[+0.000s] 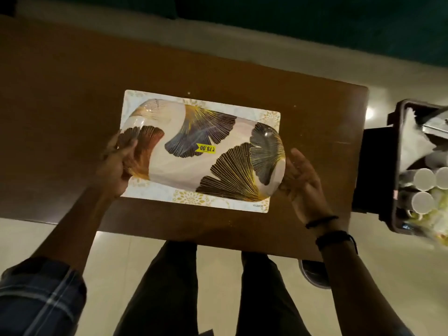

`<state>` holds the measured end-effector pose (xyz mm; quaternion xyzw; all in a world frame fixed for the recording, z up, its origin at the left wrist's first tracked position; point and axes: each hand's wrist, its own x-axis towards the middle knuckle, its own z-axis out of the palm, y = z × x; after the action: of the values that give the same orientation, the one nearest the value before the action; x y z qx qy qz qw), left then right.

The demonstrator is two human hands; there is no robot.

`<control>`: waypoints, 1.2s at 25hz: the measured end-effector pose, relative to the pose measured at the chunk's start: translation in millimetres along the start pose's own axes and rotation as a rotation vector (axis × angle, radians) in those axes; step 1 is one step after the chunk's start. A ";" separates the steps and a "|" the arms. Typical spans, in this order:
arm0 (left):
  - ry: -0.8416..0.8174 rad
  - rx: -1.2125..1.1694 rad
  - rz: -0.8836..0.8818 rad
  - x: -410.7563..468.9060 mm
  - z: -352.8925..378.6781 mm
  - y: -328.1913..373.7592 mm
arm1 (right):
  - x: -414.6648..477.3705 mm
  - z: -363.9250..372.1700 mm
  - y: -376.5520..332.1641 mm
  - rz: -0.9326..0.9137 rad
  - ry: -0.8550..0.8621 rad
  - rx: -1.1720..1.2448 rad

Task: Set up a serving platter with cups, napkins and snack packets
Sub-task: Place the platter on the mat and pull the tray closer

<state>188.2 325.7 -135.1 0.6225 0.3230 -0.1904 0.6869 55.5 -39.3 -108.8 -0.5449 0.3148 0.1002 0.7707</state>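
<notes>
An oblong white platter [194, 163] with gold, black and rust leaf prints and a yellow price sticker lies over a pale placemat [244, 204] on the brown table. My left hand [118, 163] grips its left end, thumb on top of the rim. My right hand [303, 185] is at its right end with fingers spread and relaxed, just touching or next to the rim. White paper cups [424, 179], napkins [414, 139] and yellowish snack packets [434, 219] sit in a dark bin at the right.
The dark bin [397, 166] stands on a black stand just off the table's right edge. The brown table [72, 105] extends far to the left. My legs and a shoe [315, 275] are below the table's near edge, on pale floor tiles.
</notes>
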 end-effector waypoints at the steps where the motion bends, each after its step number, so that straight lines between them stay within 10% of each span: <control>1: 0.047 0.140 0.016 6.1 -8.2 -3.8 | 7.7 4.7 8.7 0.058 0.055 0.007; 12: 0.008 0.602 0.090 42.9 -48.0 -32.2 | 68.1 54.7 60.9 0.148 0.427 -0.160; 30: 0.163 0.891 0.300 29.9 -12.2 -42.8 | 62.7 40.3 56.1 0.170 0.343 -0.351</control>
<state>178.8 335.4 -187.0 0.9091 0.1695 -0.1596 0.3454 91.7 7.0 -181.3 -0.6510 0.4632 0.1237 0.5885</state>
